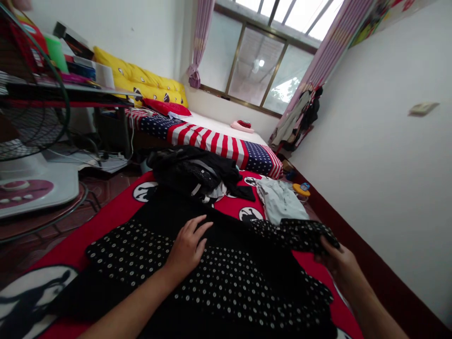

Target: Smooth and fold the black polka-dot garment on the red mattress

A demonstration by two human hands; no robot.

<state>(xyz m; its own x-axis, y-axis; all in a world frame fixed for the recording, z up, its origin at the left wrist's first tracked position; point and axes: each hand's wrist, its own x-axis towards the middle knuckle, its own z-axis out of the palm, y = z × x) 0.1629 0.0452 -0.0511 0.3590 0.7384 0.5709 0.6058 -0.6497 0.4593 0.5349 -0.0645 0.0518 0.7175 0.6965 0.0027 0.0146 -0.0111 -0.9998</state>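
A black garment (226, 278) with bands of white dots lies spread over the red bedding, close in front of me. On its plain black upper part my left hand (189, 247) rests with fingers stretched out and apart. At the right, my right hand (335, 261) grips a dotted end of the same garment, lifted a little and bunched between thumb and fingers. I cannot tell whether that end is a sleeve or a hem. The lower edge of the garment runs out of view at the bottom.
Dark clothes (197, 169) lie heaped beyond the garment, with a pale grey garment (282, 200) to their right. The red bedding (102, 226) has black-and-white figures. A fan (31, 183) and a cluttered desk (116, 94) stand left. Behind is another bed (219, 143); a white wall (391, 155) bounds the right.
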